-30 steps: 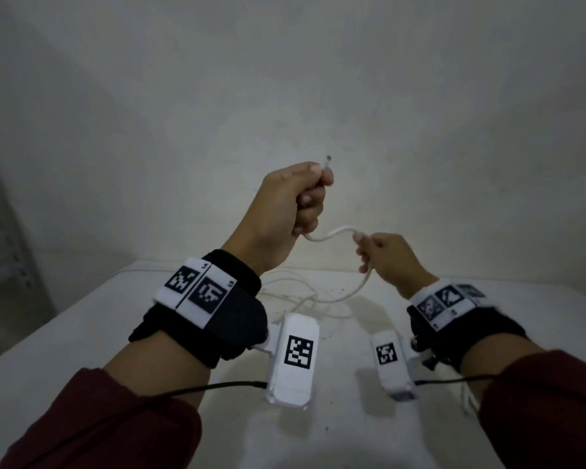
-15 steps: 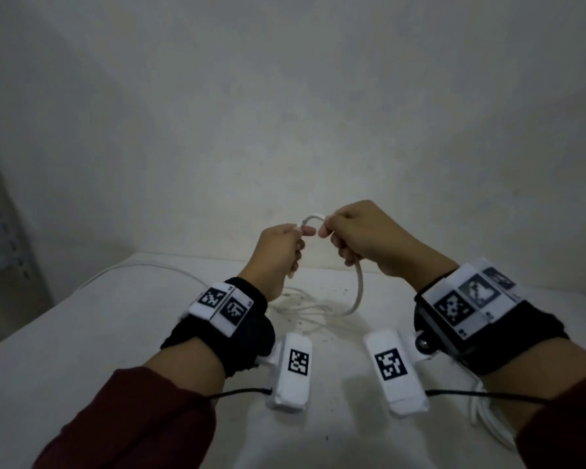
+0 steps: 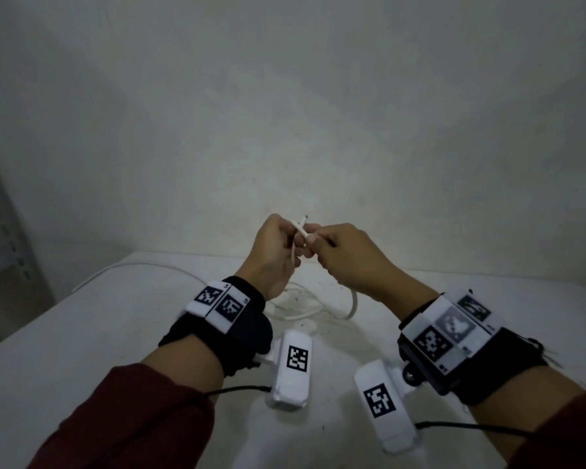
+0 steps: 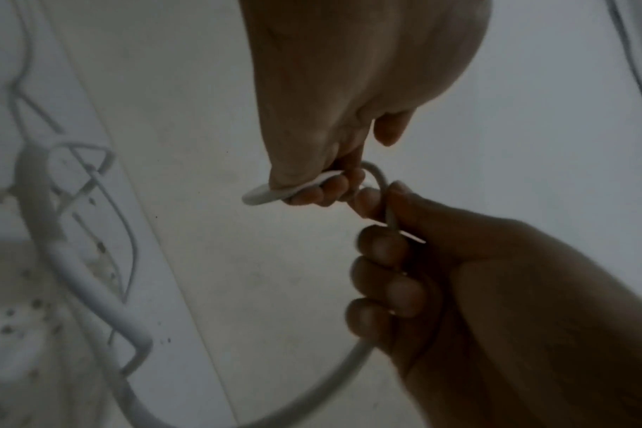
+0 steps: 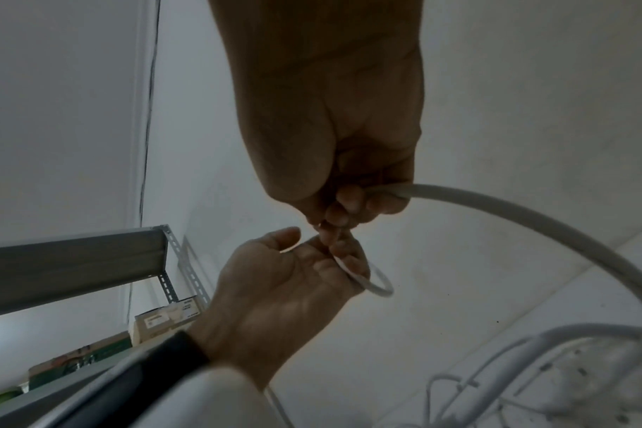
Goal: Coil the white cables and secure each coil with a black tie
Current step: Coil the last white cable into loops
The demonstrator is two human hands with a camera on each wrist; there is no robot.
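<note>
Left hand: sat raised at the centre of the head view, just left of the other hand; its fingers were curled round the white cable, grasping it.
Right hand: met the left hand at mid-frame, knuckles toward the camera; its fingers pinched the same white cable close to the left hand's grip.
Cable end: a short stiff stretch stuck up and to the right from between the two hands in the head view; its tip looked like a plug, though the picture was too dim to be sure.
Small loop: in the left wrist view a tight bend of the cable arched between the two grips at centre frame; in the right wrist view a small ring of it lay against the left hand's fingertips.
Cable run: from the right hand it swept out in a wide arc toward the right edge of the right wrist view, then dropped to a loose tangle of cables lying on the tabletop below the hands.
Second strand: a thin white line curved across the tabletop's far left corner in the head view.
Metal shelf: stood at the left of the right wrist view, with cardboard boxes below it.
Wrists: each carried a black band with printed markers and a white camera unit.
</note>
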